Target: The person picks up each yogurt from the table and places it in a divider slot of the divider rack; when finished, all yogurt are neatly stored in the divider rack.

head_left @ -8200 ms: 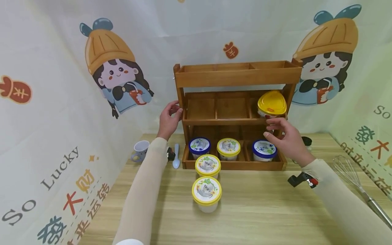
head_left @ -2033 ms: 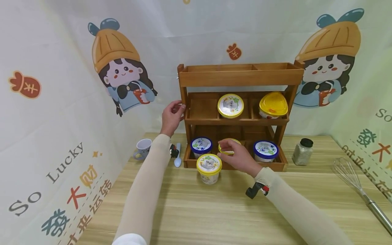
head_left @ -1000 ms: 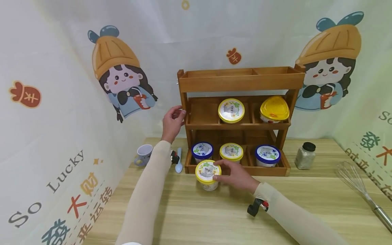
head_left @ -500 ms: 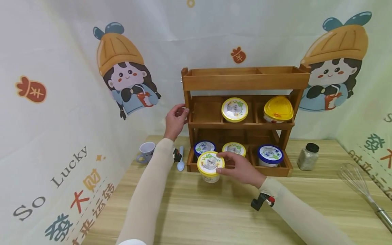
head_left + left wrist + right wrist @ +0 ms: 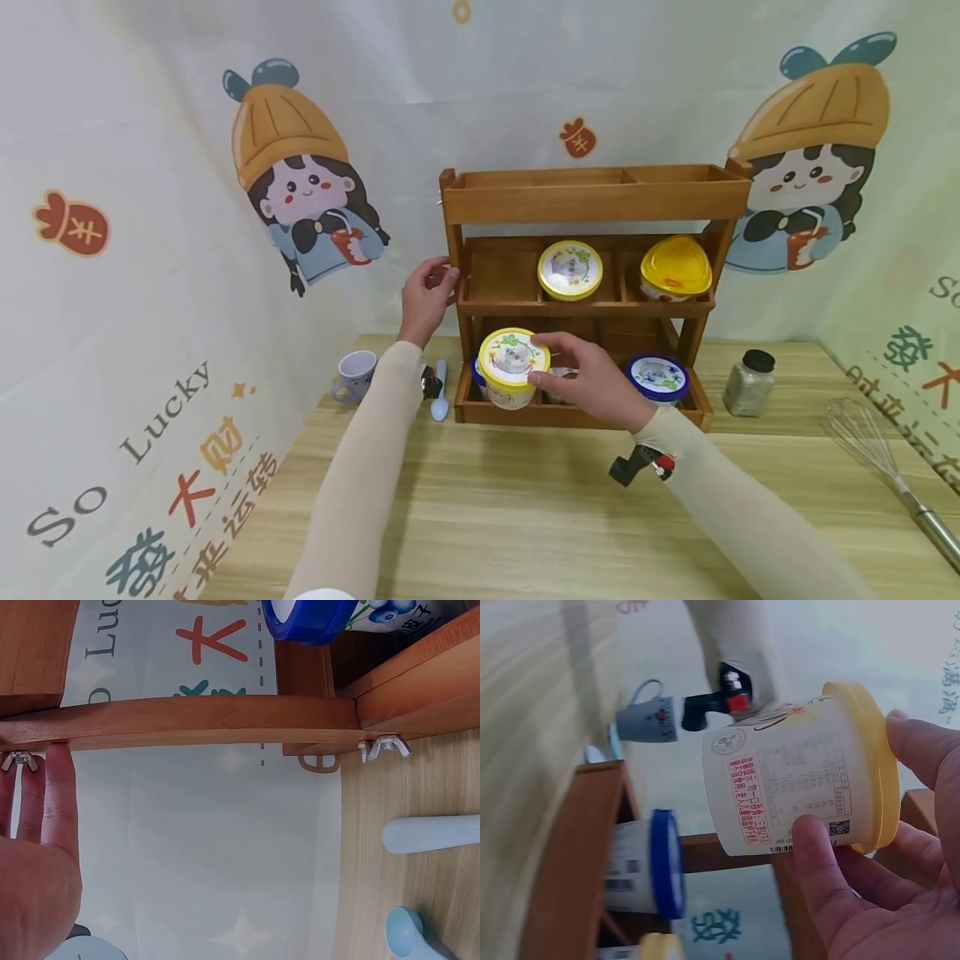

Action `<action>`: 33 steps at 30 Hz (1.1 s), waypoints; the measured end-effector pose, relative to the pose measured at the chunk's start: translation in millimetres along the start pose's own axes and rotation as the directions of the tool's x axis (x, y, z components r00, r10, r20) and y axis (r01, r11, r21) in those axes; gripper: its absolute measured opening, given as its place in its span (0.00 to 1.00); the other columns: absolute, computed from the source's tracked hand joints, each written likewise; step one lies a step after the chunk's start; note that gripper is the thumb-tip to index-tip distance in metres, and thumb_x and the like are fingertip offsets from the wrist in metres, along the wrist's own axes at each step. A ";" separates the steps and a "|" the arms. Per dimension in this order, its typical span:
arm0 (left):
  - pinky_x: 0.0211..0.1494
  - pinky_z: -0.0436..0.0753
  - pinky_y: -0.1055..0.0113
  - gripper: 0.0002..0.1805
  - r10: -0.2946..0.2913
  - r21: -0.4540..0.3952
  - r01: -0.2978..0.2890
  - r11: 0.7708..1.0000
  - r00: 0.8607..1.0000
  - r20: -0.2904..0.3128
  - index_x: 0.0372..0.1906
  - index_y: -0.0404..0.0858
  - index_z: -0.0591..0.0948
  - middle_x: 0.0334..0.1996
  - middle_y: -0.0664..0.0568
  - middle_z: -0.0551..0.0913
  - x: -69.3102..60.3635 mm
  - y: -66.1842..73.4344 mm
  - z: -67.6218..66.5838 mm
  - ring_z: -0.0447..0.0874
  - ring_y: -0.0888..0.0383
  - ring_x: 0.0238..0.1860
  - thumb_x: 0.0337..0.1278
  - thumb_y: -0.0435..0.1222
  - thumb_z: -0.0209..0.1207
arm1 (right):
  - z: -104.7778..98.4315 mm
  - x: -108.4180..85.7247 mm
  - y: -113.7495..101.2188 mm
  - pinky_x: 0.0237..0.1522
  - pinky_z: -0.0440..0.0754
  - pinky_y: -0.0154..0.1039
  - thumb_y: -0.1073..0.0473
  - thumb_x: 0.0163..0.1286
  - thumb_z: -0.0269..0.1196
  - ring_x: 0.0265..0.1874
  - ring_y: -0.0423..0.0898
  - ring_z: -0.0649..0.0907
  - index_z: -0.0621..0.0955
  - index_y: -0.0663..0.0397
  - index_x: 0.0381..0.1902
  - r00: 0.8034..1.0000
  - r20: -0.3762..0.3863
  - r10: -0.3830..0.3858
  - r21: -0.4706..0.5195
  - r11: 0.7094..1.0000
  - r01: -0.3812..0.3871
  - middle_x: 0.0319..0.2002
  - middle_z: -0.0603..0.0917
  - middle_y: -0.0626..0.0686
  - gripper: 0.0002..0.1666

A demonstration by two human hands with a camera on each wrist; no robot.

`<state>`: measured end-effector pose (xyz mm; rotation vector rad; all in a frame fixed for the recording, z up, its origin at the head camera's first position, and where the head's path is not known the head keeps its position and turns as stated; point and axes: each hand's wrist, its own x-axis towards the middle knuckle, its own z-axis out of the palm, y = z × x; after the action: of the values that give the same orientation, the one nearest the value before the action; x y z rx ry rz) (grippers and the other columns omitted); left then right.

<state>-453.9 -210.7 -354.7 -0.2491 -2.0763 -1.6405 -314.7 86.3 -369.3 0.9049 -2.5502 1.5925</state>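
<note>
My right hand [image 5: 592, 379] grips a white tub with a yellow lid [image 5: 513, 367], thumb and fingers around its rim. The tub is off the table, in front of the wooden shelf's lower tier. Its printed side fills the right wrist view, where the right hand [image 5: 877, 892] shows at the right. Against the shelf's left post rests my left hand [image 5: 427, 302]; in the left wrist view its fingers [image 5: 60, 802] lie straight against the wooden side frame [image 5: 202, 724]. Behind the held tub, a blue-lidded tub [image 5: 477, 379] and another tub [image 5: 558, 375] are mostly hidden.
The wooden shelf [image 5: 596, 202] holds a yellow-lidded tub [image 5: 570, 271] and a yellow triangular-lidded container [image 5: 677, 268] on its middle tier. Below right sits a blue-lidded tub [image 5: 658, 377]. Around it are a mug [image 5: 356, 373], a spoon [image 5: 440, 396], a jar [image 5: 750, 383] and a whisk [image 5: 892, 475].
A yellow-lidded tub went onto the middle tier earlier. My right hand then took the remaining yellow-lidded tub from the table and raised it. My left hand stays at the post.
</note>
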 end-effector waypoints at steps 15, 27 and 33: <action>0.52 0.94 0.53 0.22 -0.006 -0.013 0.006 1.000 1.000 -0.002 0.66 0.44 0.82 0.55 0.43 0.83 -0.1 0.7 1.1 0.84 0.49 0.55 0.75 0.48 0.63 | -14.9 33.1 -30.0 0.62 0.89 0.52 0.45 0.73 0.71 0.62 0.54 0.86 0.74 0.51 0.74 0.991 -0.117 -0.067 -0.041 0.997 0.063 0.66 0.82 0.54 0.37; 0.51 0.94 0.58 0.20 -0.047 -0.060 0.047 0.997 0.999 0.004 0.66 0.45 0.82 0.55 0.44 0.84 3.4 -3.4 -1.8 0.85 0.51 0.56 0.75 0.44 0.64 | -12.6 66.6 -52.6 0.59 0.90 0.50 0.44 0.74 0.70 0.58 0.54 0.86 0.72 0.50 0.76 0.970 -0.223 -0.100 -0.062 0.994 0.088 0.61 0.81 0.55 0.38; 0.52 0.93 0.57 0.21 -0.063 -0.072 0.065 0.995 0.998 0.017 0.66 0.45 0.82 0.55 0.45 0.83 5.0 -1.7 -1.2 0.86 0.52 0.55 0.75 0.45 0.64 | -7.3 86.8 -53.2 0.60 0.90 0.46 0.46 0.74 0.70 0.60 0.52 0.87 0.71 0.54 0.76 0.957 -0.267 -0.111 -0.062 0.993 0.098 0.63 0.81 0.57 0.39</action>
<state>-458.7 -213.1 -353.7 -0.2213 -2.0571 -1.7595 -364.2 34.7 -296.5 0.7454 -2.3049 1.5014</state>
